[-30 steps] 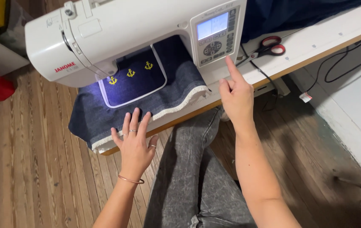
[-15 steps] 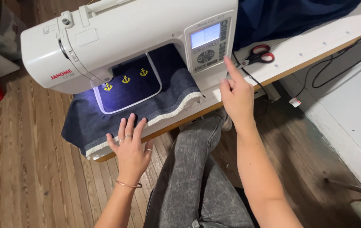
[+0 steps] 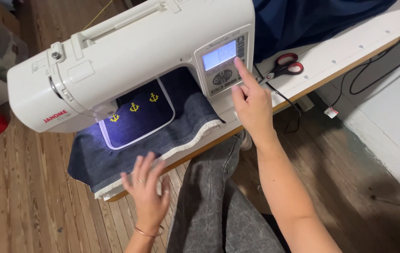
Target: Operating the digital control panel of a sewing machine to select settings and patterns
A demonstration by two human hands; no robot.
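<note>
White plastic sewing machine [image 3: 129,61], largest item on the bench: it sits across the white table [image 3: 349,51], its arm reaching over the work, with a lit needle area at its left end. I count it first.

Dark denim fabric [image 3: 162,140] next: spread under the machine arm, its frayed pale edge hanging over the table front. A white-framed embroidery hoop [image 3: 139,119] lies on it and clamps a navy panel that carries three small yellow anchors [image 3: 134,107] in a row.

Navy cloth [image 3: 312,18], bundled behind the machine at the top of my view.

Grey mottled trousers [image 3: 218,206], my own legs, below the table edge over a wooden plank floor [image 3: 22,197].

My right hand [image 3: 251,100]: index finger stretched out, tip on the button beside the lit screen of the control panel [image 3: 223,63], other fingers loosely curled, grasping nothing.

My left hand [image 3: 147,192]: fingers spread and relaxed, empty, hovering just off the front hem of the denim; I cannot tell whether the fingertips touch it. A thin bangle sits at the wrist.

Scissors [image 3: 284,65] with red handles, lying on the table just right of the machine, near a black cable [image 3: 382,61].
</note>
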